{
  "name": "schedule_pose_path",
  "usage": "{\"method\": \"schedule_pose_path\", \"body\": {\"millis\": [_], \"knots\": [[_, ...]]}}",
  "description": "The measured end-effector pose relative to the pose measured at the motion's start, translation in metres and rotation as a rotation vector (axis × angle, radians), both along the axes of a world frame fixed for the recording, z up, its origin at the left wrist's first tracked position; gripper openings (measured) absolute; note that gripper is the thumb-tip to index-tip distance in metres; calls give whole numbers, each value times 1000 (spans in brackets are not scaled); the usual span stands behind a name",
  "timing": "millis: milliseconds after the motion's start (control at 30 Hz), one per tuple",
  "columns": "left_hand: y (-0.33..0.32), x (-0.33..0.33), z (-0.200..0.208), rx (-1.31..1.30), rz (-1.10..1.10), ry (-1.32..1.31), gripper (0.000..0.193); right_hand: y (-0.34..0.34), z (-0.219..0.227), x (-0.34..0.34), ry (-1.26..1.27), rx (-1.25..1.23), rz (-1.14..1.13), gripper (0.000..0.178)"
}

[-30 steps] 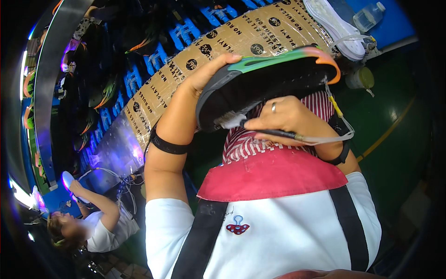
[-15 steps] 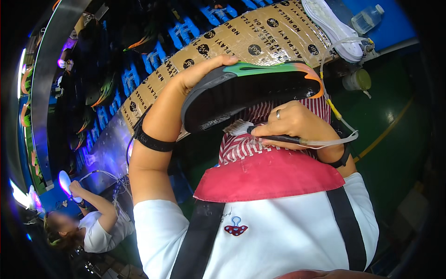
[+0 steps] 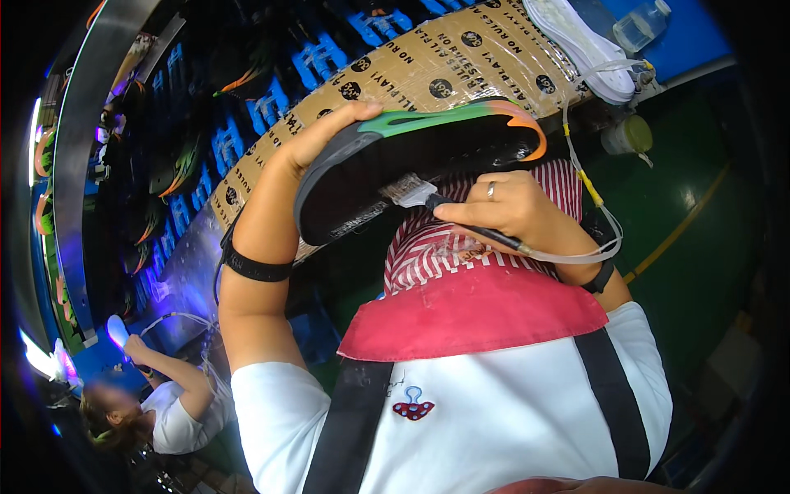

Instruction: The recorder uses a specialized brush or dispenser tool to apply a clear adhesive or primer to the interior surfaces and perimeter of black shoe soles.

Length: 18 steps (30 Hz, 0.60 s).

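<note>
My left hand (image 3: 322,136) is closed on the heel-side end of a shoe sole (image 3: 444,160), which is tilted so its black hollow inside faces me. The sole's rim runs from dark grey through green to orange at the far right tip. Parts of the inside shine as if wet. In my right hand (image 3: 518,212) is a flat brush (image 3: 410,191) with pale bristles and a dark handle, a clear tube running from the handle's end. Its bristles lie against or just over the sole's inside; I cannot tell which. The fingers of my left hand behind the sole are hidden.
Beyond the sole lies a printed cardboard sheet (image 3: 436,62) under clear film. A white sole (image 3: 583,49), a clear bottle (image 3: 640,26) and a lidded jar (image 3: 627,136) are at far right. Blue racks (image 3: 321,58) hold dark shoe parts. Another person (image 3: 177,403) works at lower left.
The brush has moved left and up, from below the sole's lower edge to over its inside. My left hand and the sole have shifted a little left.
</note>
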<state>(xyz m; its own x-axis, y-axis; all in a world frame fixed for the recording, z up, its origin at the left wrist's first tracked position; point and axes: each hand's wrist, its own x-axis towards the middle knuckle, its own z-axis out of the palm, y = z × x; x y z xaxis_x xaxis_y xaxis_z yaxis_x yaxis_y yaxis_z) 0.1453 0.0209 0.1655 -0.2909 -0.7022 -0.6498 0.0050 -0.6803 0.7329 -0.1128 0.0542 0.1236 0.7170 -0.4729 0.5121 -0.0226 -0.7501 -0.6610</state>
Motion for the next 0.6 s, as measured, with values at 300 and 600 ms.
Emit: {"method": "schedule_pose_path", "body": {"millis": [300, 600], "knots": [[11, 6, 7, 9, 130, -6, 49, 0, 1, 1, -39, -146, -113, 22], [24, 3, -26, 27, 351, 149, 50, -3, 5, -3, -169, 346, -60, 24]]}}
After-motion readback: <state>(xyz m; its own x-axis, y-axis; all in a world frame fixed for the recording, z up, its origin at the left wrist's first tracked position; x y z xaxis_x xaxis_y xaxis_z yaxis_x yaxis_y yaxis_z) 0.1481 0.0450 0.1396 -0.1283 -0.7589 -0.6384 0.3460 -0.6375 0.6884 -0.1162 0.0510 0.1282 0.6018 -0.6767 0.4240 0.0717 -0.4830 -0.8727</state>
